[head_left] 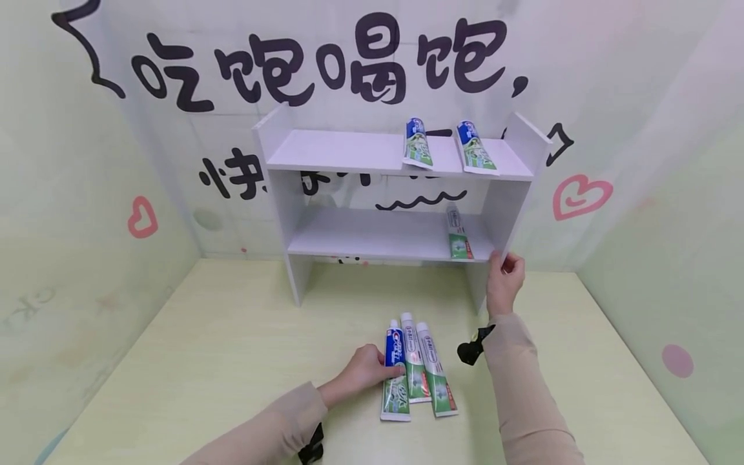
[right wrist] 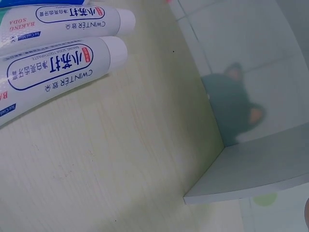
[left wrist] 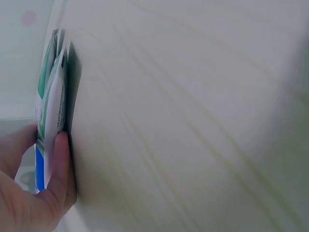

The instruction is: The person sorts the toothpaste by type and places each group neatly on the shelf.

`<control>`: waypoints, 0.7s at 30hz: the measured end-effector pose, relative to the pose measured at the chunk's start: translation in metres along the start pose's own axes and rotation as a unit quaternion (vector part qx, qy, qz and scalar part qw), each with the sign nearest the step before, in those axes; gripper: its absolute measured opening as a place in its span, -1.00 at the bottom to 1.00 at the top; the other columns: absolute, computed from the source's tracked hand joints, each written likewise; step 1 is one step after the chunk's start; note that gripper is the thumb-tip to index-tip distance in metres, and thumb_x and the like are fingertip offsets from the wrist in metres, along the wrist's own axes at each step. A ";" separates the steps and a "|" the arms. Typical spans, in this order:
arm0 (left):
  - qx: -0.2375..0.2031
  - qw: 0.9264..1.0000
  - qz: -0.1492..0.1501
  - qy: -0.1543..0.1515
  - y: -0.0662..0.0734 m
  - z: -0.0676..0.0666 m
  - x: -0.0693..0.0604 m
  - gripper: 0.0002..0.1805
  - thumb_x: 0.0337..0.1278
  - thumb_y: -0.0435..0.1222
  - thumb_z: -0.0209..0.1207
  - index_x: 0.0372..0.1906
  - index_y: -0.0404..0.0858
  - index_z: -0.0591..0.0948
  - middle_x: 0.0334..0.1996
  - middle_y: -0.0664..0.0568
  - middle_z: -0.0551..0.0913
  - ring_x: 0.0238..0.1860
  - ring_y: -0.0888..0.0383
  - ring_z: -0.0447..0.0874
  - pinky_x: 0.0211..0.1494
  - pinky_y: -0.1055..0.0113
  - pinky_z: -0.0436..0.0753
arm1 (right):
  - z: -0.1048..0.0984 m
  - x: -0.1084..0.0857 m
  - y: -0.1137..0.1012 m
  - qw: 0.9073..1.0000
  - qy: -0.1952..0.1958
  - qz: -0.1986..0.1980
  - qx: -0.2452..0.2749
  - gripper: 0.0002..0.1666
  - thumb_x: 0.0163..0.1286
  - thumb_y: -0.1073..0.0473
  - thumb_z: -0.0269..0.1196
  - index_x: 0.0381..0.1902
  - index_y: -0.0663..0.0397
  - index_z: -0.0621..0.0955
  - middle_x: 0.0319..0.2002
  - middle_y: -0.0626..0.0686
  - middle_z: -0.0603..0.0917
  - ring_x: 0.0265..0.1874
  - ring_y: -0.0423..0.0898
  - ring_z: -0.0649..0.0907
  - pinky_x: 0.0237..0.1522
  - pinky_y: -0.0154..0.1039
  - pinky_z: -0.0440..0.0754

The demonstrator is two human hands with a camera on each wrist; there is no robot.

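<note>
My left hand (head_left: 367,368) grips a blue and green toothpaste tube (head_left: 397,403) on the table, thumb across its front. In the left wrist view the hand (left wrist: 34,193) pinches the tube from both sides, and the tubes appear edge-on. Right beside it lie two white and green toothpaste tubes (head_left: 414,361) (head_left: 434,371), caps pointing toward the shelf; the right wrist view shows their white caps (right wrist: 117,54) close up. My right hand (head_left: 504,281) holds the right side panel of the white shelf (head_left: 372,236) near the lower board, fingers curled at its outer edge.
Two blue and green tubes (head_left: 417,143) (head_left: 475,148) lie on the upper board, toward its right. One white and green tube (head_left: 458,232) lies on the lower board near the right panel. Printed walls stand behind and on both sides of the pale table (head_left: 232,361).
</note>
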State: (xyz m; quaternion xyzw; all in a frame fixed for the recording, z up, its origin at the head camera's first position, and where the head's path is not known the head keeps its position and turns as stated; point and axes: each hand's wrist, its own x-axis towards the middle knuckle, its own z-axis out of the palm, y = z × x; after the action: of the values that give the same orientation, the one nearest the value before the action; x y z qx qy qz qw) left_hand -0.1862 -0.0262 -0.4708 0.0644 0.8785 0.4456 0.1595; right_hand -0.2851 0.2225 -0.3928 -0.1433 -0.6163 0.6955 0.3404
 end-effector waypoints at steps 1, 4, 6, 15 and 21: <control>0.000 1.000 -0.005 -0.002 0.000 0.000 0.001 -0.69 -0.11 -0.13 0.33 -0.59 -0.29 0.56 -0.68 0.05 0.58 -0.72 0.25 0.45 -0.69 0.51 0.41 | 0.000 -0.001 -0.004 1.000 -0.002 0.000 0.002 -0.94 0.30 0.25 0.10 -0.32 0.03 0.40 -0.35 -0.12 0.39 -0.33 -0.27 0.39 -0.31 -0.51 0.39; -0.009 1.000 -0.015 -0.005 0.000 0.000 0.003 -0.70 -0.10 -0.14 0.33 -0.55 -0.31 0.57 -0.65 0.02 0.60 -0.69 0.20 0.55 -0.65 0.47 0.53 | 0.000 -0.002 -0.008 1.000 -0.005 0.000 0.004 -0.94 0.29 0.26 0.09 -0.30 0.08 0.41 -0.35 -0.12 0.39 -0.34 -0.28 0.39 -0.32 -0.52 0.39; -0.014 1.000 -0.020 -0.002 0.000 0.000 0.002 -0.69 -0.11 -0.14 0.33 -0.53 -0.32 0.57 -0.64 0.02 0.60 -0.68 0.20 0.56 -0.64 0.46 0.55 | 0.001 -0.001 -0.008 1.000 -0.008 0.004 0.002 -0.92 0.30 0.26 0.09 -0.26 0.14 0.41 -0.33 -0.11 0.39 -0.33 -0.27 0.39 -0.30 -0.52 0.40; -0.037 0.999 -0.034 0.019 -0.008 -0.001 0.000 -0.66 -0.13 -0.18 0.35 -0.43 -0.37 0.52 -0.58 -0.03 0.60 -0.64 0.18 0.58 -0.60 0.42 0.60 | 0.001 0.001 0.005 1.000 -0.007 -0.011 0.024 -0.84 0.29 0.20 0.11 -0.24 0.16 0.42 -0.32 -0.10 0.42 -0.31 -0.24 0.39 -0.31 -0.51 0.38; -0.038 0.998 -0.042 0.028 -0.009 -0.015 -0.007 -0.60 -0.13 -0.16 0.34 -0.35 -0.40 0.49 -0.50 -0.07 0.60 -0.58 0.17 0.58 -0.54 0.41 0.62 | 0.001 0.003 0.007 1.000 -0.007 0.004 0.013 -0.90 0.30 0.22 0.09 -0.25 0.08 0.41 -0.29 -0.12 0.41 -0.28 -0.24 0.40 -0.26 -0.50 0.41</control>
State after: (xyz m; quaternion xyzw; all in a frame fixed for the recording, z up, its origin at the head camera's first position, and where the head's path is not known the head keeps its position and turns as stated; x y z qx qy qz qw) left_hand -0.1848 -0.0445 -0.4687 0.0093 0.8668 0.4735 0.1559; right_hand -0.2902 0.2234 -0.3984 -0.1365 -0.6088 0.7060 0.3351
